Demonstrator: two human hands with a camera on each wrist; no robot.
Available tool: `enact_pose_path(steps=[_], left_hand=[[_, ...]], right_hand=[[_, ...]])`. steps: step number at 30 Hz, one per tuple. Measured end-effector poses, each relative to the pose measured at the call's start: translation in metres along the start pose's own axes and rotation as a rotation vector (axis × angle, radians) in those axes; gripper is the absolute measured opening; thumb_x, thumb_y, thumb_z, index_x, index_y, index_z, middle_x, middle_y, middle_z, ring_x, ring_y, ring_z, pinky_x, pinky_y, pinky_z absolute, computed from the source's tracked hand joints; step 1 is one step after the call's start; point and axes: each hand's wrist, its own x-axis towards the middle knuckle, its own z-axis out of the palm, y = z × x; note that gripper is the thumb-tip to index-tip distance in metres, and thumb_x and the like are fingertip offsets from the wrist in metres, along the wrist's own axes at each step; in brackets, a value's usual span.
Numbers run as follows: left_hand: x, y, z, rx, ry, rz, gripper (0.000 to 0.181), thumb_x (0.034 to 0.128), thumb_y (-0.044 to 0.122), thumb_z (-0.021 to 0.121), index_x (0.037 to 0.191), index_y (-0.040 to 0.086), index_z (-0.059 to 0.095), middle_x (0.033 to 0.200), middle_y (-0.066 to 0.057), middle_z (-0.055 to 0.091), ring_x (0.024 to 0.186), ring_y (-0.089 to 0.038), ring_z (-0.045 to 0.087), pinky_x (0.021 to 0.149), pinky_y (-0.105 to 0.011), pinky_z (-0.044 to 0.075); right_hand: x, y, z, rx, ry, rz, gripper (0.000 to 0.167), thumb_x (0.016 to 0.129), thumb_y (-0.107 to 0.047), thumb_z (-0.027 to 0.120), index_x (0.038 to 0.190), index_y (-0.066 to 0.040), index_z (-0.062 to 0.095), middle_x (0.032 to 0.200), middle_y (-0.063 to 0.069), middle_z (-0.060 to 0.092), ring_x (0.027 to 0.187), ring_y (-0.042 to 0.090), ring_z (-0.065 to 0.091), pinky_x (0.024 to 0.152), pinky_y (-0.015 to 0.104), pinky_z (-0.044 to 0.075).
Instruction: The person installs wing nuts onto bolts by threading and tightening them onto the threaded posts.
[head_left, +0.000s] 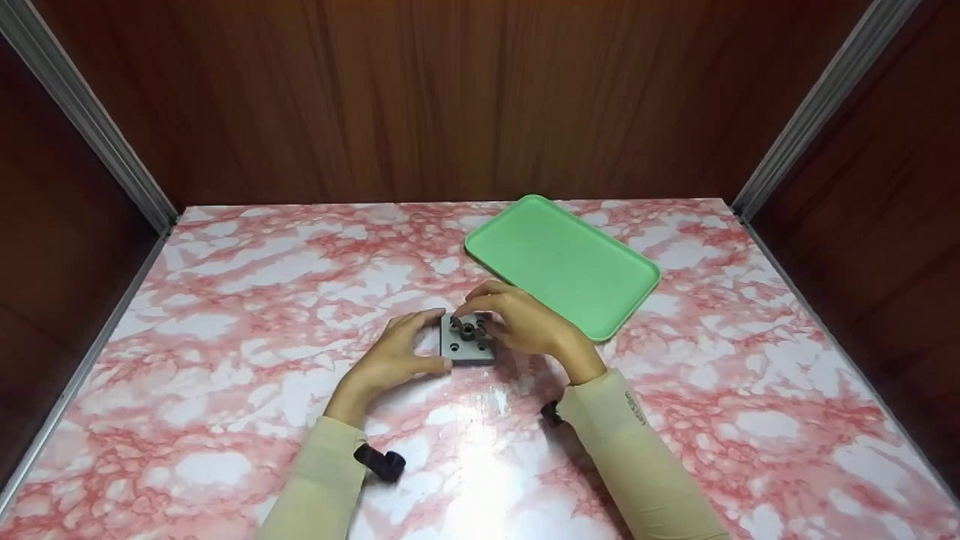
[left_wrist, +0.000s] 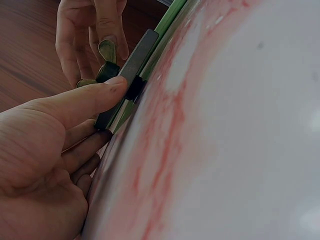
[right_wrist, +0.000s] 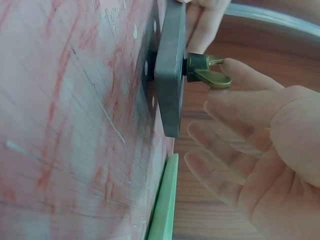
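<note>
A square grey metal plate (head_left: 469,352) with holes lies between both hands, a wing nut (head_left: 468,331) standing at its middle. My left hand (head_left: 394,356) grips the plate at its left side, thumb on the near edge and fingers at the far corner. In the left wrist view the left thumb (left_wrist: 95,100) presses the plate's edge (left_wrist: 137,57), and a dark piece shows beneath the plate. My right hand (head_left: 529,322) holds the wing nut's wings; in the right wrist view the thumb and index finger touch the brass-coloured wings (right_wrist: 215,77), the other fingers spread loosely.
A green tray (head_left: 570,262) lies at an angle behind and to the right of the plate, close to the right hand. The table (head_left: 225,360) has a red and white marbled top. Brown wood-look panels (head_left: 420,97) with metal corner strips enclose the back and sides.
</note>
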Motion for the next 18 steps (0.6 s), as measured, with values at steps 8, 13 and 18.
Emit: enact_pose_path(steps=[8, 13, 18], left_hand=[[0.0003, -0.0002, 0.0002, -0.003, 0.001, 0.007, 0.090, 0.0810, 0.021, 0.092, 0.160, 0.019, 0.049, 0.162, -0.006, 0.045, 0.154, -0.029, 0.031, 0.130, -0.051, 0.020], [-0.0006, 0.0012, -0.0003, 0.003, 0.000, -0.003, 0.090, 0.0813, 0.021, 0.092, 0.160, 0.020, 0.048, 0.162, -0.004, 0.045, 0.153, -0.028, 0.032, 0.130, -0.051, 0.020], [-0.0009, 0.0018, -0.0001, -0.003, 0.001, -0.005, 0.090, 0.0812, 0.021, 0.092, 0.160, 0.020, 0.049, 0.162, -0.004, 0.045, 0.154, -0.028, 0.031, 0.130, -0.051, 0.020]], right_hand=[[-0.0012, -0.0006, -0.0005, 0.018, -0.004, 0.025, 0.042, 0.097, 0.006, 0.068, 0.135, -0.011, 0.074, 0.135, 0.011, 0.065, 0.131, 0.028, 0.058, 0.112, 0.046, 0.050], [-0.0024, -0.0002, -0.0009, 0.036, -0.005, 0.047, 0.042, 0.096, 0.002, 0.071, 0.136, -0.012, 0.073, 0.136, 0.010, 0.065, 0.130, 0.027, 0.059, 0.109, 0.046, 0.051], [-0.0030, 0.0001, -0.0016, 0.047, -0.012, 0.068, 0.042, 0.097, -0.001, 0.073, 0.137, -0.012, 0.072, 0.137, 0.010, 0.063, 0.130, 0.027, 0.058, 0.110, 0.047, 0.050]])
